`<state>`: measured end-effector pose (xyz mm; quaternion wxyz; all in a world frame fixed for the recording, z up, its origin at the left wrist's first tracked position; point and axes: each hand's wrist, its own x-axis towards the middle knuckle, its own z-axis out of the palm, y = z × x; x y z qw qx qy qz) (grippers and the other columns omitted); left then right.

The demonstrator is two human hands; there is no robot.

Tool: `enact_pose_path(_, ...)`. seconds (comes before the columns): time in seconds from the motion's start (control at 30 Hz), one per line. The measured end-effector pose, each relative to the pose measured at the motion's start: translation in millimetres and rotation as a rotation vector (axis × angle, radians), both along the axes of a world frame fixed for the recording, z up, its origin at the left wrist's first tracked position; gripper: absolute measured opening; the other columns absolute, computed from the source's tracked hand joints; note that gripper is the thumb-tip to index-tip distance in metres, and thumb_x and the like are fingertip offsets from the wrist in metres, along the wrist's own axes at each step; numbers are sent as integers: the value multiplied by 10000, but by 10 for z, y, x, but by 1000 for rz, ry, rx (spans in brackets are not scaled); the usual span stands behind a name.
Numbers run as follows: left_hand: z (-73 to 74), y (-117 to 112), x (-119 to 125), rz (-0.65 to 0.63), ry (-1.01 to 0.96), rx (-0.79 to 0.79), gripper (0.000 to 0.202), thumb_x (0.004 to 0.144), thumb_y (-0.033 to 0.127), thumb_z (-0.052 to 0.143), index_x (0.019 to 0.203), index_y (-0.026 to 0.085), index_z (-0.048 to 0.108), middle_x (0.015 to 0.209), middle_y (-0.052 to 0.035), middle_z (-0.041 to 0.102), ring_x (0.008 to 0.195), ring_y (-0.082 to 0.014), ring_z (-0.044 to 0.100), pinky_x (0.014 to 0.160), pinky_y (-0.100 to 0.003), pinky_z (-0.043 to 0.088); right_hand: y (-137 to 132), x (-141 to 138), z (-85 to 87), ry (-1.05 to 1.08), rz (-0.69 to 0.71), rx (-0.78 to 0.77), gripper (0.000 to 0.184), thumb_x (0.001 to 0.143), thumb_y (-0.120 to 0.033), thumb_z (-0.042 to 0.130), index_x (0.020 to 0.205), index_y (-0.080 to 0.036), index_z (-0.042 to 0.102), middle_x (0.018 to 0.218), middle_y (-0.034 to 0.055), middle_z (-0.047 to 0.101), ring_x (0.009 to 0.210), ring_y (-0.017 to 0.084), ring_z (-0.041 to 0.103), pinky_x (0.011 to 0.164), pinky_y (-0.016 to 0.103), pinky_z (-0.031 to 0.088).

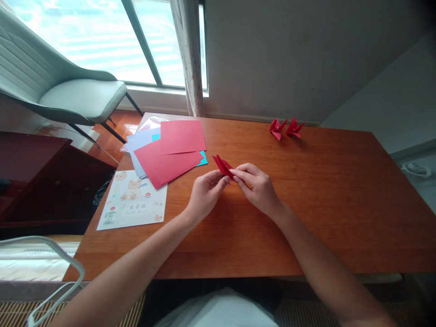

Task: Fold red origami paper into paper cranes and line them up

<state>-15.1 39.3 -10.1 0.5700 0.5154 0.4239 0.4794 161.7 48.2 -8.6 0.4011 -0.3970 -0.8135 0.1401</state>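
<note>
A small piece of folded red paper is pinched between both hands above the middle of the table, its pointed flaps turned up and to the left. My left hand is closed, thumb and fingers gripping the lower edge of the paper. From the other side my right hand holds it too, with fingertips pressed together at its right end. The fingers cover part of the folds. Two finished-looking red origami figures with pointed flaps stand at the table's far edge, right of the hands.
Red paper sheets lie overlapping on white and blue ones at the left. Before them is a bear-printed sheet. The wooden table meets a grey wall behind. A pale chair stands beyond the left corner, by the window.
</note>
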Motion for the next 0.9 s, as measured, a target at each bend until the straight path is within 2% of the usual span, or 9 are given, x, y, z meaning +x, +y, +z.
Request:
enact_pose_path(0.17, -23, -36, 18, 4, 98, 58, 253, 883, 323, 651, 1044, 152, 746, 1007, -96, 759, 879, -208, 694, 820, -296, 543, -29, -37, -32, -89, -115, 67, 218, 936, -141, 531, 1081, -207, 680, 937, 73, 682, 874, 205, 648, 811, 331, 539)
enact_pose_path(0.33, 11, -50, 17, 53, 220, 135, 203, 878, 252, 610, 987, 153, 750, 928, -75, 754, 784, -176, 660, 761, -274, 530, -63, -47, -55, -105, -170, 109, 167, 949, -194, 570, 1068, -224, 684, 940, 69, 713, 871, 209, 654, 813, 343, 531)
enact_pose_path(0.57, 12, 1, -4, 101, 117, 86, 164, 847, 289, 670, 921, 156, 731, 865, -54, 739, 785, -175, 646, 733, -269, 503, -122, -79, -49, -87, -151, 176, 228, 919, -149, 612, 1114, -235, 692, 1005, 60, 745, 895, 201, 680, 820, 335, 549)
enact_pose_path(0.67, 38, 21, -38, 132, 227, 209, 116, 860, 261, 667, 905, 173, 727, 852, -41, 731, 761, -154, 627, 703, -259, 480, -117, -95, -45, -29, -128, 187, 238, 906, -127, 624, 1114, -222, 688, 1028, 72, 747, 925, 206, 689, 841, 341, 560)
enact_pose_path(0.8, 103, 40, -81, 201, 367, 459, 58, 848, 199, 684, 890, 197, 724, 1003, -64, 715, 891, -168, 639, 724, -269, 485, -91, -104, -47, 121, -95, 133, 216, 921, -132, 606, 1089, -240, 689, 1003, 61, 753, 932, 192, 706, 853, 335, 575)
enact_pose_path(0.9, 130, 29, -84, 220, 385, 534, 78, 840, 176, 697, 913, 201, 691, 1043, -70, 704, 948, -178, 648, 764, -284, 503, -87, -111, -37, 211, -89, 75, 191, 929, -154, 605, 1057, -262, 697, 980, 43, 759, 914, 185, 716, 838, 332, 585)
